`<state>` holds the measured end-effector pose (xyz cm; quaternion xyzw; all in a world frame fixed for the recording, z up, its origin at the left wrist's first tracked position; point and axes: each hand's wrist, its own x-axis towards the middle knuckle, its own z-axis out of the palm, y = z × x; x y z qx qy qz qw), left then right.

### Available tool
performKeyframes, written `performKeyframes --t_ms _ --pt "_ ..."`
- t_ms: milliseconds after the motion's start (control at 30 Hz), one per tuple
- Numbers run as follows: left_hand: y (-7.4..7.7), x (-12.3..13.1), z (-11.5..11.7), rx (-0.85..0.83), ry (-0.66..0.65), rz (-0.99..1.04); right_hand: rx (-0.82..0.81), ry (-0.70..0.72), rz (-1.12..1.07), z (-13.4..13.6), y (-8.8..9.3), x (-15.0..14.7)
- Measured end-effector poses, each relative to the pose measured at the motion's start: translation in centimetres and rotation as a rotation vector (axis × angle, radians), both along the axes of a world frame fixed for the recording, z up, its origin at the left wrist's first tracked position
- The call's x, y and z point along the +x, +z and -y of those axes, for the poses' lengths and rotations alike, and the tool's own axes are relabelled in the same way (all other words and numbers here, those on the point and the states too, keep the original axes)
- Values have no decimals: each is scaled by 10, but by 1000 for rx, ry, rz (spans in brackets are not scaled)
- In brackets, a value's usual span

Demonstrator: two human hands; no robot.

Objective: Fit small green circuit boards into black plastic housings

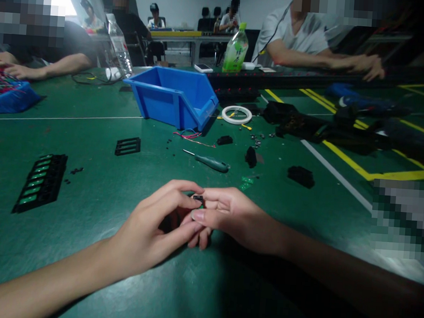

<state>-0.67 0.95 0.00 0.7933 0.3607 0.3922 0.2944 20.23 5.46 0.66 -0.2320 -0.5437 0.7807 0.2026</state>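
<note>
Both my hands meet above the green tabletop (96, 194), near the middle of the view. The fingers of my left hand (161, 211) and my right hand (230, 211) close together on a small black part (197, 198) with a bit of green on it. Most of that part is hidden by the fingertips. Beyond my hands lies a screwdriver (211, 163) with a green handle, its tip to the left. Small green pieces (246, 182) and a black block (250, 157) sit just past my right hand.
A blue bin (161, 102) stands ahead, with a white ring (237, 115) beside it. To the left are a black frame holding green strips (41, 181) and a smaller black frame (127, 146). Bottles (236, 49) and co-workers' arms (313, 57) line the far side.
</note>
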Motion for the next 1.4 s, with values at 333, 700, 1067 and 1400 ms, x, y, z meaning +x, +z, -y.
performKeyframes --t_ms 333,700,1067,1400 --pt "1 0 0 60 -4 -30 17 -2 12 2 1 -1" --pt "1 0 1 72 5 -54 27 -14 -3 4 3 -1" --pt "1 0 0 73 6 -60 28 -11 -10 3 1 0" --pt "1 0 -2 95 5 -47 6 37 2 -2 -2 1"
